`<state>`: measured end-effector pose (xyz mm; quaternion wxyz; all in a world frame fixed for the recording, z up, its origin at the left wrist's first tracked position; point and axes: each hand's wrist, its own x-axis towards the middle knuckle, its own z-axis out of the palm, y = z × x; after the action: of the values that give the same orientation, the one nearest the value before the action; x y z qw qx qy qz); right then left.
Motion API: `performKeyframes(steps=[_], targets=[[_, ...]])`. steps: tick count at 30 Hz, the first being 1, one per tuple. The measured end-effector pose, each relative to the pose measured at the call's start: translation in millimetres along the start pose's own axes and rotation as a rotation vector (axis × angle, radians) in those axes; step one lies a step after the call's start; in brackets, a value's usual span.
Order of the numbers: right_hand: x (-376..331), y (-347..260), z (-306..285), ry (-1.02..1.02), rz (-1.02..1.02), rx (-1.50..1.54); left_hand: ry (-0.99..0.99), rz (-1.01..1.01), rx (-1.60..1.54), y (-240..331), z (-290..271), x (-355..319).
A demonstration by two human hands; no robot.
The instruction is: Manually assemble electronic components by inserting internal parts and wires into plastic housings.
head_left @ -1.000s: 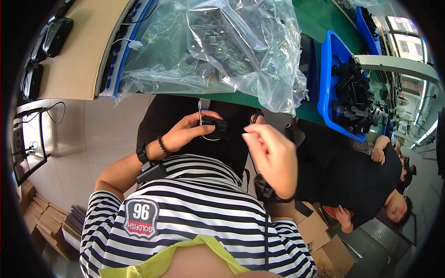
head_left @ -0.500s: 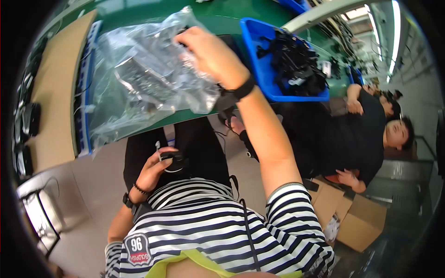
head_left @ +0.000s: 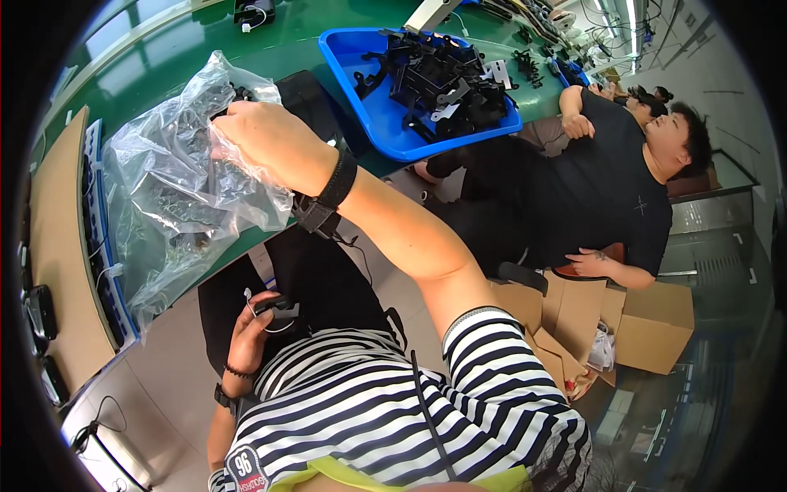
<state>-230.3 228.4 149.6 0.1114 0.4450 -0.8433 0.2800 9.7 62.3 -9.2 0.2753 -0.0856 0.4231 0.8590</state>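
A clear plastic bag (head_left: 164, 156) lies crumpled on the green table, with small parts showing dimly through it. My right hand (head_left: 270, 141) is at the bag's upper right, its fingers curled in; what they hold is hidden. Dark pieces show just beyond those knuckles. Low over my lap, my left hand (head_left: 248, 328) grips a small black part (head_left: 277, 310) with a white cable looped from it. The cable's white plug end sticks up by the thumb.
A blue tray (head_left: 393, 152) heaped with black brackets stands right of the bag on the green table (head_left: 287, 45). A brown board (head_left: 61, 238) lies along the left. Cardboard boxes (head_left: 652, 328) and a seated person in black (head_left: 598, 180) are at the right.
The whole view has shifted, bringing the bag and tray further left. My right hand stays at the bag with its fingers curled. My left hand keeps the black part over my lap.
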Motion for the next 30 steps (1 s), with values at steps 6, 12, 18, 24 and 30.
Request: performKeyframes(steps=[6, 12, 18, 24, 30], targets=[[-4.4, 2.3, -3.1, 0.126, -0.018, 0.004, 0.004, -0.010, -0.016, -2.6, -0.7, 4.1], [-21.0, -26.1, -34.5, 0.417, 0.014, -0.023, 0.008, -0.023, 0.003, -3.5, -0.5, -6.7], [-92.5, -107.0, -90.0, 0.164, 0.376, 0.626, -0.080, 0.053, 0.465, 27.2, 11.8, -10.8], [-163.0, -96.5, 1.4, -0.266, 0.444, 0.721, -0.158, 0.064, 0.458, 22.2, 11.2, -12.3], [-175.5, -100.6, 37.0, -0.314, 0.389, 0.709, -0.115, 0.066, 0.495, 12.6, 10.9, -24.2]])
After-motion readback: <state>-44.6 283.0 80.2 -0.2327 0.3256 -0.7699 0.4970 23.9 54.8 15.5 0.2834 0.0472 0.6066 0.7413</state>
